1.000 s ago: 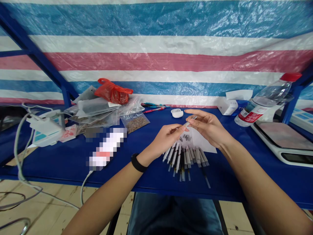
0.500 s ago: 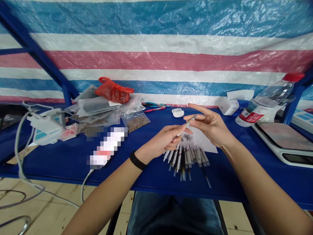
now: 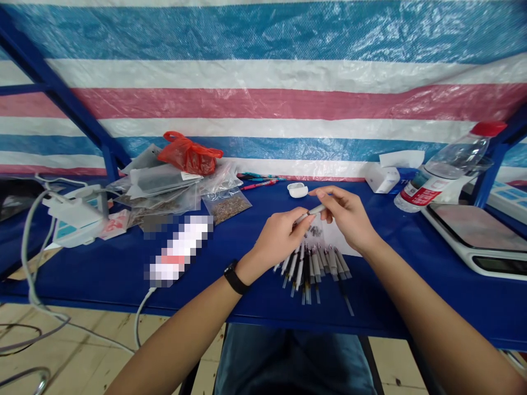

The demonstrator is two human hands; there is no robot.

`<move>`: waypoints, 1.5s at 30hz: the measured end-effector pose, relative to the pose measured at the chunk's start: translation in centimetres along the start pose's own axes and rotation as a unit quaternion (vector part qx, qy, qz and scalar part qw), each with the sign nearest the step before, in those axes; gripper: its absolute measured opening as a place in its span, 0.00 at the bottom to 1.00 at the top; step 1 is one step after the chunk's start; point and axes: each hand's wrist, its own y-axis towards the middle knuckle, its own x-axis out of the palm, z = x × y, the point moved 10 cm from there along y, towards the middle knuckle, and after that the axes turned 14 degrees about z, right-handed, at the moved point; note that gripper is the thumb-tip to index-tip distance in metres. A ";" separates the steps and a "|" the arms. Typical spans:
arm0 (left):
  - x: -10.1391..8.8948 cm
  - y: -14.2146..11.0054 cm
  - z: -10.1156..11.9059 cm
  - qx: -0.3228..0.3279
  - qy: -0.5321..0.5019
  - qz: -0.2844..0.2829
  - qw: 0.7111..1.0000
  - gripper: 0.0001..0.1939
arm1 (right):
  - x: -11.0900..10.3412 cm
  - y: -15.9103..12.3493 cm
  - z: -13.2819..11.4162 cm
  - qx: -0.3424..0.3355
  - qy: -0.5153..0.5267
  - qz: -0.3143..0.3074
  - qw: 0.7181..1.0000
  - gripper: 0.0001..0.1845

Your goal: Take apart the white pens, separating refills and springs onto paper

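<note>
Pen [image 3: 317, 210] is positioned above the table [image 3: 115, 269], slightly tilted, its right end higher, and is supported by both hands. Left hand [image 3: 284, 233]: thumb and fingers closed on the lower, darker end; a black wristband [image 3: 235, 277] is worn at the wrist. Right hand [image 3: 346, 214]: thumb and index finger narrowed on the upper, pale end. Below the hands, a row of pale barrels [image 3: 323, 260] lies fanned out, with several thin refills [image 3: 308, 293] extending toward the front edge of the table. Small dark pieces [image 3: 315, 231] lie just behind the barrels, next to a white sheet [image 3: 340, 244] partly covered by the right hand; their exact form is too small to tell. Behind the hands is a white case [image 3: 297, 191]. Coloured pens [image 3: 259, 184] lie farther back, near the striped sheeting [image 3: 263, 104]. Left rear: a red bag [image 3: 191, 156] rests on a stack of clear bags; a bag of brown grains [image 3: 228, 207] lies beside the stack. Right side: a red-capped bottle [image 3: 424, 192] stands tilted in view, just behind a scale [image 3: 473, 227].
</note>
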 end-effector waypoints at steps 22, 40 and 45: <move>-0.5 0.3 -0.5 -0.022 -0.038 0.021 0.999 0.18 | 1.3 -0.5 -0.5 -0.033 -0.037 -0.080 0.996 0.26; 0.3 0.1 0.0 -0.024 -0.140 -0.022 0.990 0.20 | 1.1 -0.7 -1.2 -0.062 -0.038 -0.035 0.997 0.31; -0.1 -0.2 0.3 0.038 0.010 0.008 0.999 0.18 | 1.0 -0.6 -0.1 -0.018 -0.029 -0.016 0.999 0.35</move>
